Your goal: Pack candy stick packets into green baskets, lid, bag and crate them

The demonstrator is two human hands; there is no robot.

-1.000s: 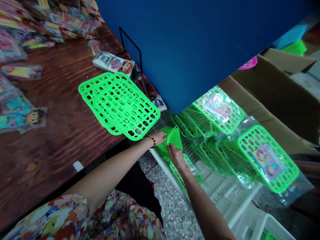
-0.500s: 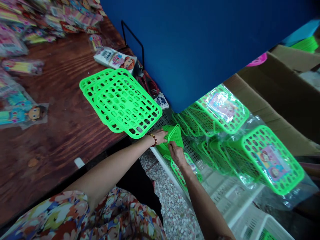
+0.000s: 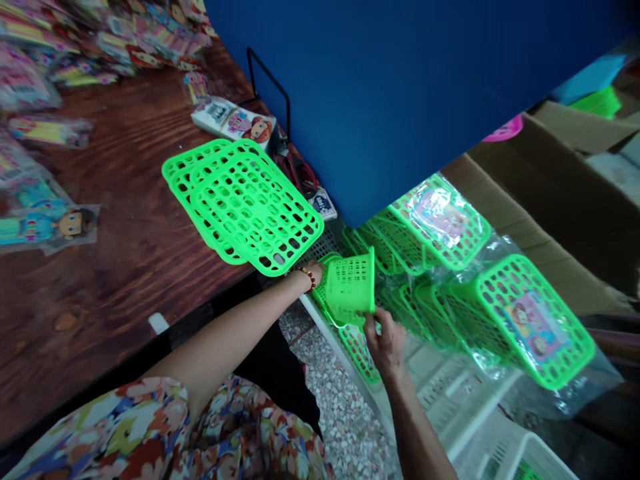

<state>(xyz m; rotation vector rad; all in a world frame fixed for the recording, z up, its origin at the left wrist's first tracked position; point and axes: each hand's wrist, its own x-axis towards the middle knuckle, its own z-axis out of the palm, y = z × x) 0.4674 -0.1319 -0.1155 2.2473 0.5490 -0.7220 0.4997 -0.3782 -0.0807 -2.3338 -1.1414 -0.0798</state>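
Observation:
A small green plastic basket (image 3: 350, 287) lies tilted on its side over the crate, its wide rim facing right. My right hand (image 3: 385, 339) is closed on the lower corner of that rim, thumb and fingers pinching it. My left hand (image 3: 314, 272) is at the left, closed on another green basket (image 3: 323, 310) that sits against the first; its fingertips are partly hidden. Close above my left hand, a few green perforated lids (image 3: 255, 207) lie stacked over the table edge.
Bagged green baskets (image 3: 537, 327) with picture cards stand in rows at the right in a white crate (image 3: 440, 380). A blue panel (image 3: 400, 100) blocks the back. Cardboard boxes (image 3: 545, 207) stand far right. The wooden table (image 3: 125, 267) bears bagged toys (image 3: 50, 223), scissors (image 3: 300, 173) and cards (image 3: 233, 120).
My right hand has moved right and down, pulling a green basket partly away from the other. The basket has turned so its rim faces right. My left hand has stayed nearly in place.

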